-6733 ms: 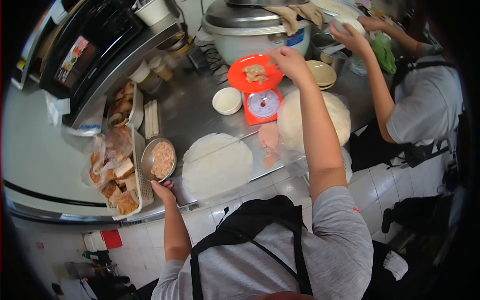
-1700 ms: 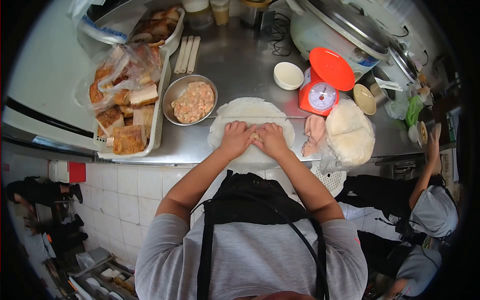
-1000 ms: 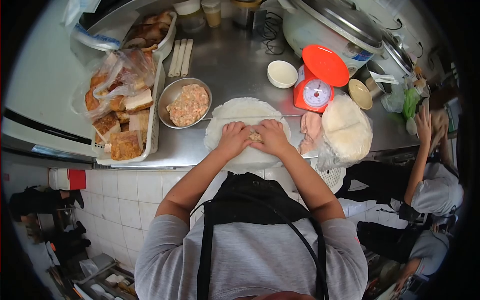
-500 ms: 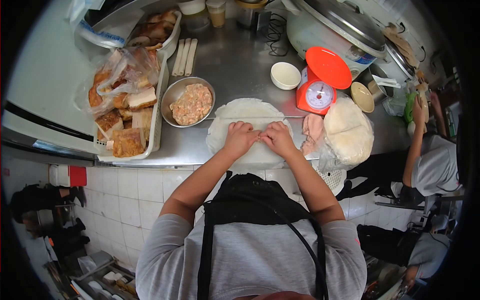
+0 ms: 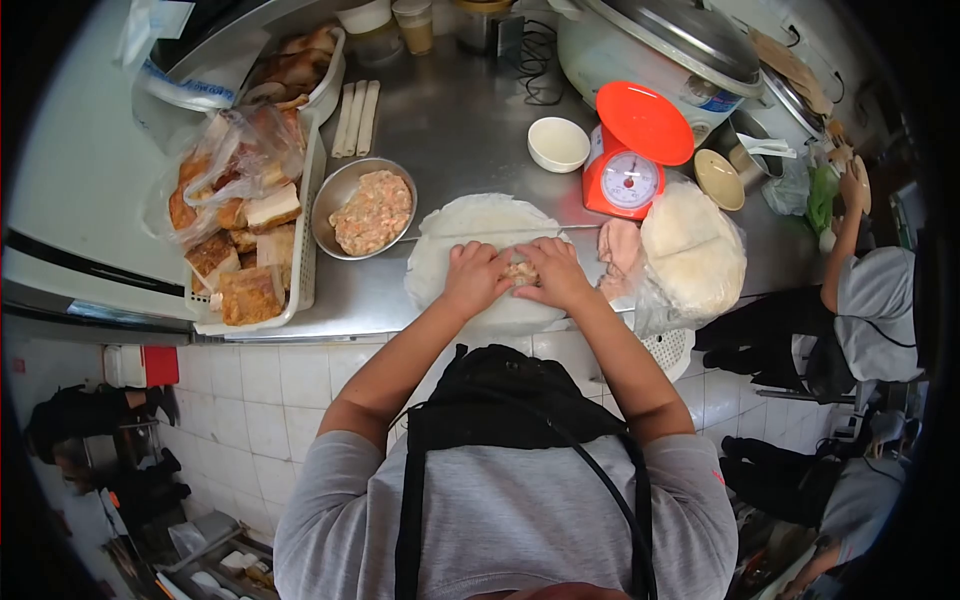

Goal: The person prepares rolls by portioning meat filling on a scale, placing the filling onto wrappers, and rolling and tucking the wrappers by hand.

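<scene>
A round white wrapper sheet [image 5: 455, 225] lies on the steel counter before me. On it rests a small lump of meat filling [image 5: 520, 273] between my two hands. My left hand [image 5: 475, 278] presses on the filling's left side, thumb and fingertips against it. My right hand [image 5: 553, 273] presses from the right, fingers curved around the lump. To the left stands a metal bowl [image 5: 322, 213] of minced meat filling [image 5: 372, 212]. A pink cloth or glove [image 5: 619, 255] lies right of the sheet, beside a bagged stack of wrappers [image 5: 692, 248].
A red scale [image 5: 622, 182] with a red plate [image 5: 645, 122] stands behind, beside a white bowl [image 5: 559, 144]. White baskets of meat [image 5: 308, 250] and thin white rolls [image 5: 356, 118] are at left. A large pot [image 5: 640, 75] is behind. Co-workers are at right.
The red plate held meat filling earlier and is now bare. My hands came together over the wrapper, where the filling now lies. They pinched inward, then parted slightly, showing the lump.
</scene>
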The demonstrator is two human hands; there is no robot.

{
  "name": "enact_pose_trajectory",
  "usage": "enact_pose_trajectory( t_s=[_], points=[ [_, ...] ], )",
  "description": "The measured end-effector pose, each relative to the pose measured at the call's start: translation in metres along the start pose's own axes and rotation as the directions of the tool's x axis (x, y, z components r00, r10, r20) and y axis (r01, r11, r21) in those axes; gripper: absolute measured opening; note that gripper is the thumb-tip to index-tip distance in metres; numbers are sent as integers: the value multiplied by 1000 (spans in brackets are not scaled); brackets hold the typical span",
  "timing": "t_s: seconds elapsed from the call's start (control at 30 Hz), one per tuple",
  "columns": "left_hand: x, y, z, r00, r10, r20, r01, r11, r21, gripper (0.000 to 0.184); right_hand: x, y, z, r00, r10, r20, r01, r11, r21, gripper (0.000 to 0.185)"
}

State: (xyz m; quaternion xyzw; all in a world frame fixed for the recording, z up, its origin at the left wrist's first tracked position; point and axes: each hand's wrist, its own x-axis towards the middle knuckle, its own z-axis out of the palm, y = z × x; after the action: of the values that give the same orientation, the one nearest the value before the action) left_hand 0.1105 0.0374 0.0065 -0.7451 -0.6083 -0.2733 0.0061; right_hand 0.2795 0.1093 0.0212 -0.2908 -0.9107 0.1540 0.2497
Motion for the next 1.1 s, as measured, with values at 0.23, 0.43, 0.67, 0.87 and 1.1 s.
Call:
enact_pose_trajectory(
  t_s=[0.23,0.43,0.67,0.87,1.1],
  points=[
    [5,6,11,1000,3,20,-4,999,32,35,-4,19,7,994,-7,110,9,1000,-14,43],
    [10,21,0,1000,6,-21,-6,1000,-6,25,-4,14,-16,995,-59,-78,69,989,128,23],
    [9,17,25,998,-13,-56,15,999,47,24,-10,27,2,999,-44,11,43,997,64,19],
    [13,23,20,997,-22,-67,24,999,24,27,-7,22,-6,998,-21,51,21,1000,-10,34],
    [14,19,26,997,28,-74,-26,999,37,32,-11,28,-12,991,21,129,-20,1000,-9,33]
  ],
)
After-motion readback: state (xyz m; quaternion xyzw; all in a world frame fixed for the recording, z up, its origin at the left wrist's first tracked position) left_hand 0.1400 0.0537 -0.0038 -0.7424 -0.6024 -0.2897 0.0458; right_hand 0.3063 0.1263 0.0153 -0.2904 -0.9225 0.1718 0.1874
